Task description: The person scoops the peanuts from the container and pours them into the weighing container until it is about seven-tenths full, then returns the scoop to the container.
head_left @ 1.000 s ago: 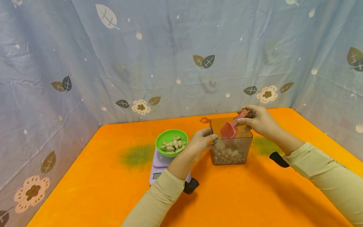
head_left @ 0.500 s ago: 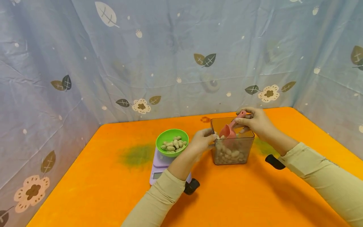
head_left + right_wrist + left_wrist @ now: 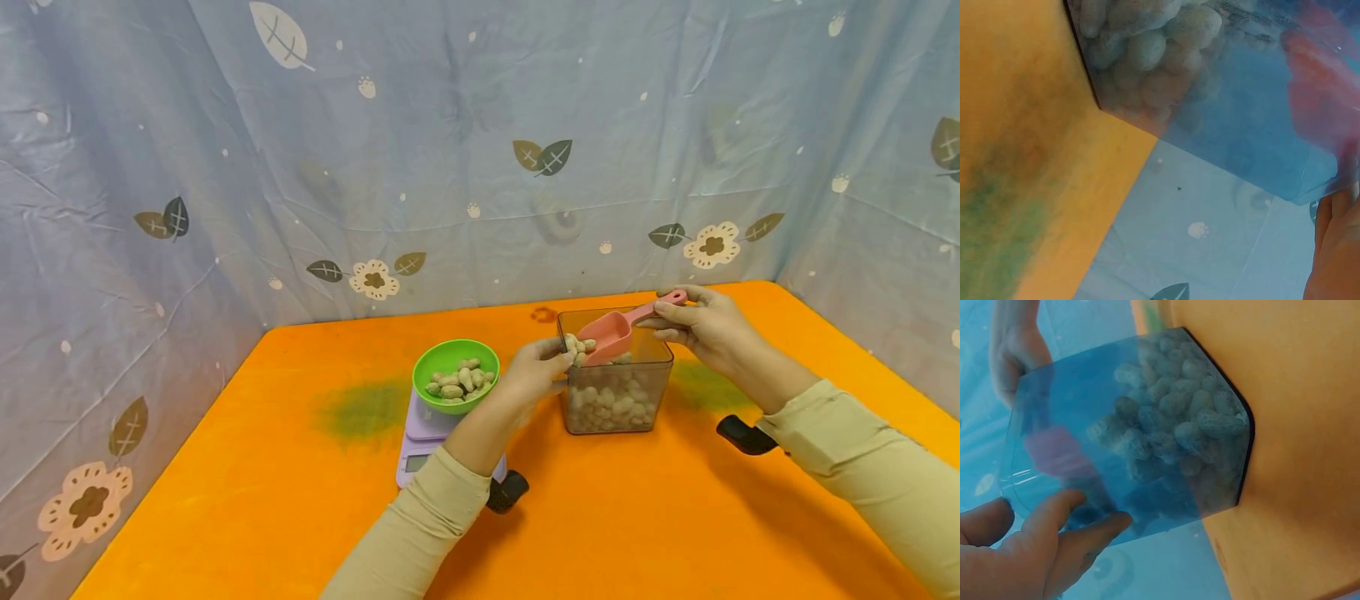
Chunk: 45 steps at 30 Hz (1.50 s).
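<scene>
My right hand (image 3: pixel 708 323) pinches the handle of a pink scoop (image 3: pixel 611 333). The scoop tilts at the top of a clear grey-tinted container (image 3: pixel 662 385), bowl toward the left, with peanuts (image 3: pixel 579 347) at its mouth by the left rim. More peanuts (image 3: pixel 1172 406) fill the lower part of the container. My left hand (image 3: pixel 534 373) grips the container's left wall near the rim, its fingers lying along the wall in the left wrist view. The right wrist view shows the scoop (image 3: pixel 1319 81) blurred through the plastic and only an edge of the right hand (image 3: pixel 1338 250).
Left of the container, a green bowl (image 3: pixel 431 365) with several peanuts stands on a lilac kitchen scale (image 3: pixel 420 429), partly hidden by my left forearm. An orange cloth (image 3: pixel 300 500) covers the table. A patterned blue curtain (image 3: pixel 450 167) closes off the back and sides.
The scoop first dipped down among the peanuts, then rose and tipped flatter, its handle moving right with my right hand. Peanuts now show at its mouth. The left hand has stayed on the container.
</scene>
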Each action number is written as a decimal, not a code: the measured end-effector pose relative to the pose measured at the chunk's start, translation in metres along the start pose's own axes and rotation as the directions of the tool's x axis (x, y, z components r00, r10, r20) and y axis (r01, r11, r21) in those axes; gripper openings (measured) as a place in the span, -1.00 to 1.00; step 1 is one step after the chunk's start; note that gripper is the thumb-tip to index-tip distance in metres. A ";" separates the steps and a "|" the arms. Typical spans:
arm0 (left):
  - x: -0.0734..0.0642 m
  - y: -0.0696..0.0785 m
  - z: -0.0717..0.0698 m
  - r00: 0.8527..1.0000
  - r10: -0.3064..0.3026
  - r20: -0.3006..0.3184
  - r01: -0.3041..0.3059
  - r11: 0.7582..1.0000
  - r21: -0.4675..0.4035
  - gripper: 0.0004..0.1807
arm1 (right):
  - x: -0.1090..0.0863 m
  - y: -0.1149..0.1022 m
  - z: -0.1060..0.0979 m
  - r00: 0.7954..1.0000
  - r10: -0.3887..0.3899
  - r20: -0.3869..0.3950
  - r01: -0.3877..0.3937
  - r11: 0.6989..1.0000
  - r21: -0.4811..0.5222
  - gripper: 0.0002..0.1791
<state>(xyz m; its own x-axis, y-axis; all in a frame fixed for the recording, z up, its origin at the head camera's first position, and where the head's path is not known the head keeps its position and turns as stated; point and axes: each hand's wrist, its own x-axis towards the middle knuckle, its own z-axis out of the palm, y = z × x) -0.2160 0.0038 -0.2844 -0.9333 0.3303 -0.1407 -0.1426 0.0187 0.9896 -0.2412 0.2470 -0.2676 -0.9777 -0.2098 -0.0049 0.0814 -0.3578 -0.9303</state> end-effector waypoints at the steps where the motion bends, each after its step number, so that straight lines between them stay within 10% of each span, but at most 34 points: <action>1: 0.000 0.000 0.000 1.000 0.004 -0.001 -0.004 1.000 0.000 -0.51 | -0.001 0.000 -0.002 1.000 0.009 -0.002 -0.009 1.000 0.024 -0.71; 15: -0.007 0.004 -0.007 1.000 0.007 -0.026 -0.007 1.000 0.000 -0.44 | -0.010 -0.006 -0.019 0.999 0.040 0.015 -0.043 0.953 0.301 -0.91; 27: -0.038 0.014 -0.052 0.994 0.089 -0.066 -0.088 0.996 0.009 -0.45 | -0.012 -0.011 -0.019 0.999 0.016 0.046 -0.034 0.906 0.422 -0.89; 45: -0.067 0.017 -0.120 0.955 0.154 -0.255 -0.096 0.969 0.226 -0.46 | 0.006 -0.012 0.034 0.997 0.029 0.068 -0.053 0.922 0.384 -0.72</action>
<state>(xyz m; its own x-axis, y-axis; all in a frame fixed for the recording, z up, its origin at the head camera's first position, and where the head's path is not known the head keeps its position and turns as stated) -0.1957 -0.1317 -0.2612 -0.9969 0.0776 0.0102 0.0256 0.2001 0.9794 -0.2419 0.2189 -0.2442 -0.9594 -0.2818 -0.0063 0.2009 -0.6681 -0.7164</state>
